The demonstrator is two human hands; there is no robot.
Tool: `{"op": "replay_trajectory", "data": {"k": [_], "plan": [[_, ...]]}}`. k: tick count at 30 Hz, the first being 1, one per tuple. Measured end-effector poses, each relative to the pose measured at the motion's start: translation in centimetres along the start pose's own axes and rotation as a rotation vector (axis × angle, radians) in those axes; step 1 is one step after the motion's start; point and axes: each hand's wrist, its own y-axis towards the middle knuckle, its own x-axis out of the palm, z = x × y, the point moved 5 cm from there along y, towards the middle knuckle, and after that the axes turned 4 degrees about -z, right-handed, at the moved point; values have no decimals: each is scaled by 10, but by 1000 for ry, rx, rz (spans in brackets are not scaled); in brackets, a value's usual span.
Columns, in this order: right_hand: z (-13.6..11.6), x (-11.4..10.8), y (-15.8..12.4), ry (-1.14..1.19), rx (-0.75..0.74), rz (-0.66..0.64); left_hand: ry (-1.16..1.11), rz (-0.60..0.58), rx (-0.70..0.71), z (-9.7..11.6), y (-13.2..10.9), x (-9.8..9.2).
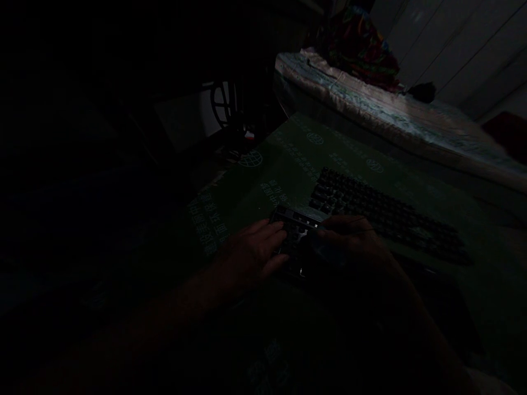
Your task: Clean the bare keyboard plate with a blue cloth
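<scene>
In very dim light, a dark keyboard (298, 216) lies on a green printed board. My left hand (257, 247) rests on its left end, fingers stretched out and a little apart over the keys. Over the same keyboard, just to the right, my right hand (349, 233) is closed with thumb and fingers together. A dark bluish shape shows below its fingers, too dim to name. Beyond my right hand, rows of black keycaps (382, 208) lie on the board, with a few gaps among them. Shadow hides much of the keyboard's right part.
The green board (288, 164) carries white lettering and globe marks. Behind it stands a raised bed-like surface (349, 88) with a pale patterned cover and a colourful cloth (362, 49). A dark spoked wheel (222, 104) stands at the back left.
</scene>
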Motion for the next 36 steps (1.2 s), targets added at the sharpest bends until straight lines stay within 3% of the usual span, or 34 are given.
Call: {"op": "replay_trajectory", "data": {"k": [2, 6, 10, 14, 19, 21, 27, 32, 36], "plan": [[-3, -9, -3, -40, -4, 21, 0, 3, 5, 0, 0, 0], [-16, -38, -13, -90, -63, 279, 0, 24, 3, -1, 1, 0], [-34, -55, -28, -75, -236, 480, -9, 36, 0, -3, 2, 0], [-43, -60, -29, -38, -373, 536, -26, 26, -20, -6, 3, -2], [-48, -63, -9, -33, -491, 568, -27, 35, -46, -11, 5, -4], [-47, -59, 0, -7, -467, 501, -6, 35, -45, -14, 6, -4], [-31, -29, 9, -88, -331, 75, 52, 24, -4, -19, 9, -8], [-12, -36, -10, -74, -281, 128, 156, -74, -13, -7, 4, -16], [2, -32, -17, -12, -217, 137, 215, -143, -50, 23, -1, -23]]}}
